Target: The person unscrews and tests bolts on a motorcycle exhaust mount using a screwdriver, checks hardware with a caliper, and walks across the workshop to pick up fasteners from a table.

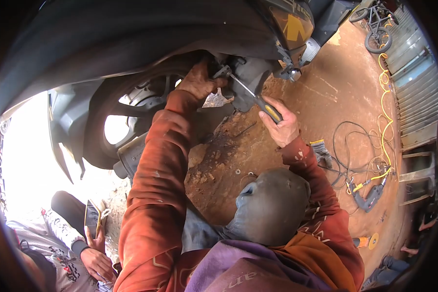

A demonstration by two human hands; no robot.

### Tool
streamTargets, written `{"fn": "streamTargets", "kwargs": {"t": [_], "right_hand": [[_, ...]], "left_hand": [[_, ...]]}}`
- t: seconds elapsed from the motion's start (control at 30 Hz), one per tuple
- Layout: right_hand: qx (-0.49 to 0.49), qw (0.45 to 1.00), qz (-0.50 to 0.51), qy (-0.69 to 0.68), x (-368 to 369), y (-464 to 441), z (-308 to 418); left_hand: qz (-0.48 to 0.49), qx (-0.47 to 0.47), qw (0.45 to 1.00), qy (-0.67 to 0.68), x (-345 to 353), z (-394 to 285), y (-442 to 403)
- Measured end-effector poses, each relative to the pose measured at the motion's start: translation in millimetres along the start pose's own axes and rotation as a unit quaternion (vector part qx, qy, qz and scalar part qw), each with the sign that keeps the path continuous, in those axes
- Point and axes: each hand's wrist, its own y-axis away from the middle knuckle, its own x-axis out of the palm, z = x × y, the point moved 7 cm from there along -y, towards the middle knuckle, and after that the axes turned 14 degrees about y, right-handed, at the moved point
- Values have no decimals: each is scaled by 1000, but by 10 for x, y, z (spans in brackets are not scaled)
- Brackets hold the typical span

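Observation:
My right hand is closed round the black and yellow handle of a screwdriver. Its shaft points up and left, with the tip against a small grey metal part under the motorcycle. Beside that tip, my left hand reaches in close to the rear wheel. The left fingers are bent around a part in the shadow below the bodywork; what they grip is partly hidden. A silver muffler lies below the wheel, left of my left forearm.
At lower left a person sits with a phone in hand. On the brown ground are a glove, a power drill on a yellow air hose, and loose cables. A bicycle stands by the corrugated metal wall.

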Motion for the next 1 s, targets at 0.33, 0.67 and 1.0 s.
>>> {"fn": "streamTargets", "kwargs": {"t": [0.33,0.67,1.0], "right_hand": [[-85,991,-23,98,-140,-104,146],[-70,992,-24,105,-127,-81,168],[-84,991,-18,99,-139,-88,214]], "left_hand": [[27,-12,1000,4,17,119,-60],[-35,12,997,-74,61,-79,-52],[-21,35,999,-27,39,-21,-49]]}}
